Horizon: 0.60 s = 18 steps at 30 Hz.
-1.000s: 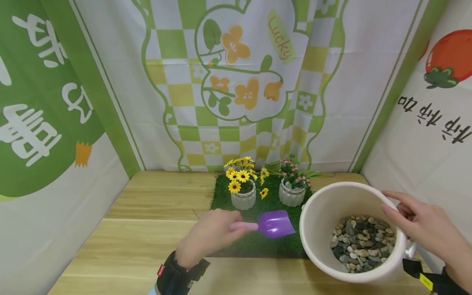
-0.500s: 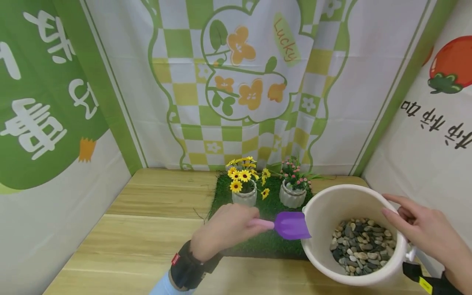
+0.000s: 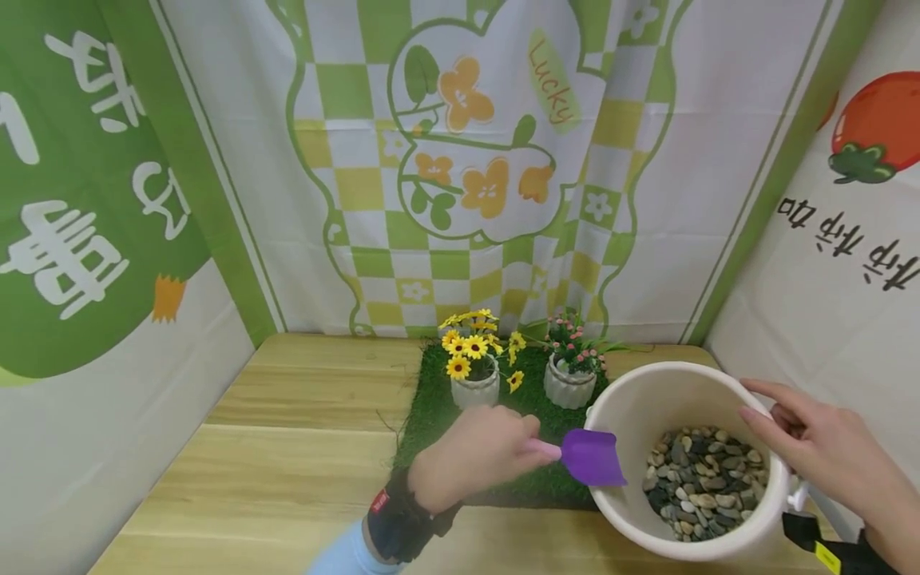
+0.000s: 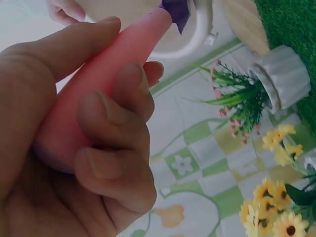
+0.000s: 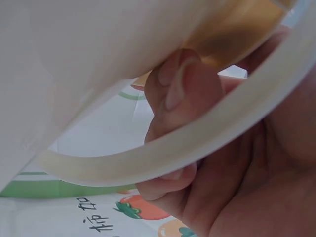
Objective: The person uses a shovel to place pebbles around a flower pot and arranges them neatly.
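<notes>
My left hand grips the pink handle of a small purple-bladed shovel, its fingers wrapped round it in the left wrist view. The blade overlaps the left rim of a white bucket and carries nothing visible. Grey, tan and black pebbles cover the bucket's bottom. On the bucket's right side my right hand holds the rim, thumb and index finger at the edge. The right wrist view has its other fingers curled against the outer wall, with the bucket's white carrying handle passing across them.
Behind the shovel, a pot of yellow flowers and a pot of pink flowers stand on an artificial grass mat. The wooden table extends leftward. Printed cloth hangs at the back and sides.
My left hand has moved right with the shovel, bringing the blade from over the grass mat to the bucket's left rim. The right hand stays on the bucket.
</notes>
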Each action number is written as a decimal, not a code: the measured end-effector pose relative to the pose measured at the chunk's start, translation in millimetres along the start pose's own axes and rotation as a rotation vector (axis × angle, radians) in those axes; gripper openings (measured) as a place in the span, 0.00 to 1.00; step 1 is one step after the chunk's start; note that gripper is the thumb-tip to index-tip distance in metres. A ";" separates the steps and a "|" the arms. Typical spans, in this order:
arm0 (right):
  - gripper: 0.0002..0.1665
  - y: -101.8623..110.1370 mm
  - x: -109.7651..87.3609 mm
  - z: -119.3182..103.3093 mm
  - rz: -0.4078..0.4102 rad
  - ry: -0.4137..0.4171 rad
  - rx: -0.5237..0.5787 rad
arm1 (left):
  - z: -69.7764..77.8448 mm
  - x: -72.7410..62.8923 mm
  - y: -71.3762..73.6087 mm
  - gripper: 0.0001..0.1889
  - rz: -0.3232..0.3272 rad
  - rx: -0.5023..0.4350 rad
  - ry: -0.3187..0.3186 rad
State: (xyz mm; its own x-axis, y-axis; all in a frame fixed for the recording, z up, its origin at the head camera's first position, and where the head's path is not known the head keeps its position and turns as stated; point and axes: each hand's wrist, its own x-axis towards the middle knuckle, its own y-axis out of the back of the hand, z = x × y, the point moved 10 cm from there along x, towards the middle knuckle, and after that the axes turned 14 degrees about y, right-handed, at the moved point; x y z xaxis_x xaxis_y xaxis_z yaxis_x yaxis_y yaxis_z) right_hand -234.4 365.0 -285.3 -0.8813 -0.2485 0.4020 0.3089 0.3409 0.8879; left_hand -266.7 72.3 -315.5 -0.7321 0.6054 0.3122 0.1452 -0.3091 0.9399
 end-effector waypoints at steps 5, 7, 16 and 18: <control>0.25 1.3 -0.1 -2.2 0.024 0.026 0.012 | 9.9 3.3 -6.1 0.21 0.000 0.047 -0.009; 0.25 1.9 -0.2 -2.6 0.031 0.032 0.014 | 13.1 5.1 -8.7 0.21 0.000 0.067 -0.012; 0.24 3.2 0.5 -4.3 0.036 0.041 0.029 | 23.9 12.1 -16.1 0.22 0.001 0.091 -0.043; 0.24 2.9 0.6 -3.7 0.038 0.041 0.024 | 27.3 14.5 -17.3 0.22 -0.005 0.086 -0.055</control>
State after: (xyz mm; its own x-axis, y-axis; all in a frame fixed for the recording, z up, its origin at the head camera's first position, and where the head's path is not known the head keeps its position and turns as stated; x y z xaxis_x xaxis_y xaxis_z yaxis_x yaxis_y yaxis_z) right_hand -232.7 362.5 -281.7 -0.8538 -0.2715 0.4442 0.3324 0.3725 0.8665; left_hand -261.7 106.5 -323.4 -0.6959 0.6468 0.3120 0.1996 -0.2432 0.9492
